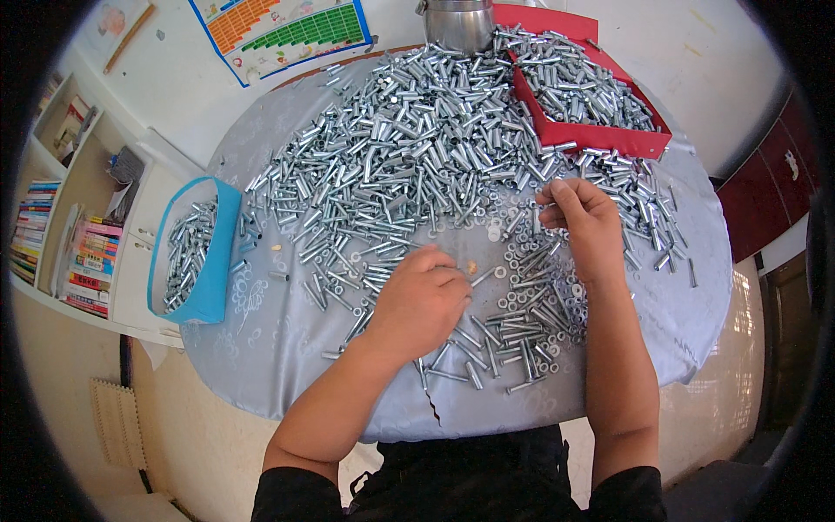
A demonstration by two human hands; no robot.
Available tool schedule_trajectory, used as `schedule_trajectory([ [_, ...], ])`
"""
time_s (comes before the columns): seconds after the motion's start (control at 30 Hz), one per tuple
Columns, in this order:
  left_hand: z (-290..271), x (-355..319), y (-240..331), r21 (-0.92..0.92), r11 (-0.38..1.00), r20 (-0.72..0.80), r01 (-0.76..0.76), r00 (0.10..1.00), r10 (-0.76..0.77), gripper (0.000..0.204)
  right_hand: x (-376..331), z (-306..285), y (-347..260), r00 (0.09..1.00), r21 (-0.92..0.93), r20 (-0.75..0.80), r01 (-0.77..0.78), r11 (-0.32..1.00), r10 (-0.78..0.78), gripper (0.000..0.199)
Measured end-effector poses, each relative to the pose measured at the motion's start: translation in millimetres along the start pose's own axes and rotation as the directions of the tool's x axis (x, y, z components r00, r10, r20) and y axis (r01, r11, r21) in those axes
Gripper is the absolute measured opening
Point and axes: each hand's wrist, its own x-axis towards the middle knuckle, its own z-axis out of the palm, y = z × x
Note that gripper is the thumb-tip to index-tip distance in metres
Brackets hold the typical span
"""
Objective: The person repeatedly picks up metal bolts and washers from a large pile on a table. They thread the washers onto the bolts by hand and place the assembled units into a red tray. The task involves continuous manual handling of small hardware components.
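Over the near middle of the table, my left hand (417,303) is closed, its fingers curled inward and their tips hidden beneath it. A bolt (483,277) with its end by a washer shows just right of those fingers; whether they grip it is unclear. My right hand (581,222) is raised beside the washers and nuts (513,254), thumb and fingers pinched together, and anything between them is too small to make out. Loose bolts (522,348) lie between my forearms. Beyond my hands spreads a large heap of metal sleeves and bolts (383,148).
A red box (600,137) filled with metal sleeves stands at the back right, beside a steel pot (459,26). At the left edge sits a blue bin (228,252) holding more metal parts. A grey cloth (261,365) covers the round table. Bookshelves (65,217) stand at far left.
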Motion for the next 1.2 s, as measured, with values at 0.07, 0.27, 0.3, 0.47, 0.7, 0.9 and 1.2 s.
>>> schedule_trajectory([
  [0.07,-4.2,1.8,2.5,0.004,0.999,-0.008,0.051,0.999,-0.051,0.024,0.3,-0.1,0.6,1.000,-0.030,-0.003,0.001,1.000,-0.001,0.023],
  [0.27,5.8,3.9,9.1,0.000,0.992,-0.172,0.125,0.977,-0.123,0.015,-1.5,3.3,-1.3,1.000,-0.125,-0.004,-0.013,0.992,0.013,0.023],
  [0.3,5.8,4.0,8.9,0.008,0.993,-0.168,0.117,0.979,-0.114,0.014,-1.7,3.0,-1.2,1.000,-0.134,-0.003,-0.016,0.991,0.016,0.023],
  [0.47,6.5,3.5,8.2,0.013,0.995,-0.185,0.101,0.978,-0.097,0.011,-1.9,2.8,-0.8,0.998,-0.215,0.050,-0.036,0.976,0.048,0.024],
  [0.7,-6.8,0.1,-4.4,-0.174,0.935,-0.291,0.308,0.891,-0.348,0.012,-6.1,4.4,5.0,0.985,-0.543,0.170,0.125,0.830,-0.037,0.021],
  [0.9,-7.0,-1.4,-6.9,-0.337,0.884,-0.345,0.324,0.831,-0.436,0.010,-7.2,2.2,2.9,0.989,-0.583,0.135,0.131,0.802,-0.063,0.019],
  [1.2,-5.0,-0.6,-7.4,-0.411,0.858,-0.337,0.307,0.824,-0.456,0.012,-0.2,-15.6,-1.5,0.980,-0.679,0.162,0.197,0.707,-0.118,0.016],
])
